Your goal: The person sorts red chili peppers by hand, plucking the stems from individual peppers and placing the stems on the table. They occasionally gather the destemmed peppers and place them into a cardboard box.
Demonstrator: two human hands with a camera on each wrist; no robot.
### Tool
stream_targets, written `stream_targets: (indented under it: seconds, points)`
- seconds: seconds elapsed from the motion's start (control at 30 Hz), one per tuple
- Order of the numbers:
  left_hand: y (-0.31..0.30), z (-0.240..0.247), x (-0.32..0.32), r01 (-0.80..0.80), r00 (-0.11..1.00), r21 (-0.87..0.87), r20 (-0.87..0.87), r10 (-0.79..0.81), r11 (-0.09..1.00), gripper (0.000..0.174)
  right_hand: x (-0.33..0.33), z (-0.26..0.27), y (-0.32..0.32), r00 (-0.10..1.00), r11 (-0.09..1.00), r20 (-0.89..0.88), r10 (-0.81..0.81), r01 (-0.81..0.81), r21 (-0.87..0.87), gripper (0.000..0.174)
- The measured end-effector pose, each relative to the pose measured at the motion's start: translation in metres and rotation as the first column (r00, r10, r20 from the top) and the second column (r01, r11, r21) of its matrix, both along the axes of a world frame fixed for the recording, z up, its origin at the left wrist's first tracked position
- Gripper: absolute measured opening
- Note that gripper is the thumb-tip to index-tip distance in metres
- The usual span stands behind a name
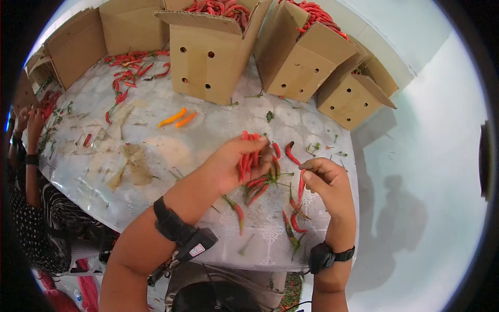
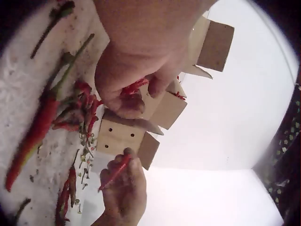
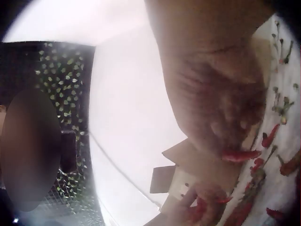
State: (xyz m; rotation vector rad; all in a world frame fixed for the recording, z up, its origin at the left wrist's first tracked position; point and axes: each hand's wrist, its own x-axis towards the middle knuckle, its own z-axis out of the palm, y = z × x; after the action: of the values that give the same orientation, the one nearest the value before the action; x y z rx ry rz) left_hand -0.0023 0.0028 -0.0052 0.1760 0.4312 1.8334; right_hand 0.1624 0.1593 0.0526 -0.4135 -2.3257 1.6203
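My left hand (image 1: 228, 164) grips several stemless red chili peppers (image 1: 246, 165), bunched between thumb and fingers over the table. A single red chili pepper (image 1: 301, 188) hangs from my right hand (image 1: 333, 190), pinched between thumb and fingers. The right wrist view shows that chili (image 3: 241, 155) sticking out past the fingertips. Just below the left hand lies a small heap of red and dark chilies (image 1: 255, 191) with green stems. More loose chilies (image 1: 295, 222) lie beside the right hand, and one red-green chili (image 1: 236, 213) is nearer the front edge.
Cardboard boxes (image 1: 205, 62) with red chilies in the open tops stand along the back of the table (image 1: 171, 203). Two orange chilies (image 1: 171, 118) and plucked green stems (image 1: 313, 149) lie about. Another person's hand (image 1: 34, 125) is at the far left, beside more chilies.
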Motion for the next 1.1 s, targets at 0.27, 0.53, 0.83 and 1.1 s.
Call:
stream_targets:
  seconds: [0.27, 0.53, 0.83, 1.1]
  points:
    - [-0.003, 0.021, 0.033, 0.148, 0.874, -0.273, -0.413, -0.255, 0.95, 0.023, -0.01, -0.006, -0.018, 0.999, 0.986, -0.042, -0.017, 0.009, -0.168, 0.013]
    - [-0.004, 0.024, 0.024, -0.041, 0.927, -0.286, -0.37, -0.07, 0.957, 0.014, 0.015, 0.022, -0.003, 0.905, 0.912, 0.404, 0.131, -0.27, 0.31, 0.02]
    - [-0.007, 0.022, 0.014, -0.047, 0.969, -0.236, -0.245, -0.012, 0.971, 0.011, 0.015, 0.004, 0.002, 0.874, 0.731, 0.454, 0.173, -0.423, 0.536, 0.014]
    - [-0.007, 0.025, 0.011, -0.123, 0.968, -0.21, -0.242, 0.071, 0.97, 0.012, 0.0, -0.001, -0.008, 0.992, 0.812, 0.107, 0.067, -0.116, 0.572, 0.013]
